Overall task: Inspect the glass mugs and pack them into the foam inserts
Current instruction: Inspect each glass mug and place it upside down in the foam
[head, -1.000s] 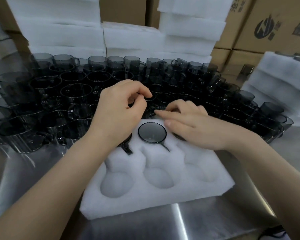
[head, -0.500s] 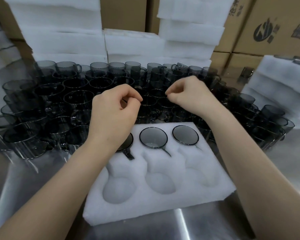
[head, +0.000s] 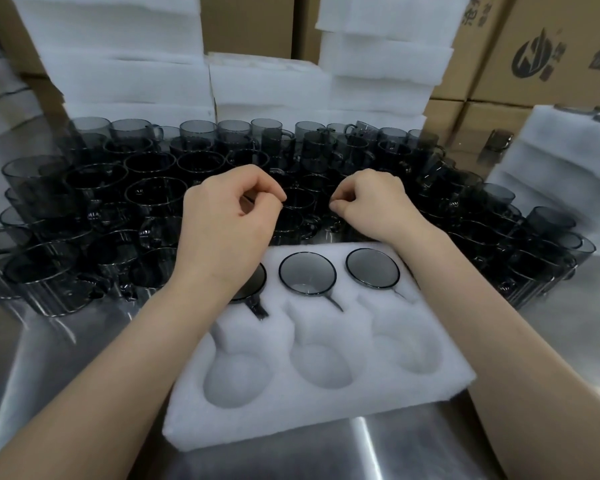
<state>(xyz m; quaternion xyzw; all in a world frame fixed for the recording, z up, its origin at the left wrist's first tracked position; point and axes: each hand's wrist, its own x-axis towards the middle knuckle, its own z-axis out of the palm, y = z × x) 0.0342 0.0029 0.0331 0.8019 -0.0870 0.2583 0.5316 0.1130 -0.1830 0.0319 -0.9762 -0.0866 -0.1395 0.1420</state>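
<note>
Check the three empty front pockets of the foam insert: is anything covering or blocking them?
Nothing visible does. The three front pockets of the foam insert lie open and bare; the left hand and right hand are over the loose mugs behind it.

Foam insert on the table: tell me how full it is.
Half full. The foam insert holds three glass mugs in its far row; the three near pockets show only bare white foam.

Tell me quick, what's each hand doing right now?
Left hand: fingers pinched over the loose mugs; grip cannot be told.
Right hand: same.
</note>
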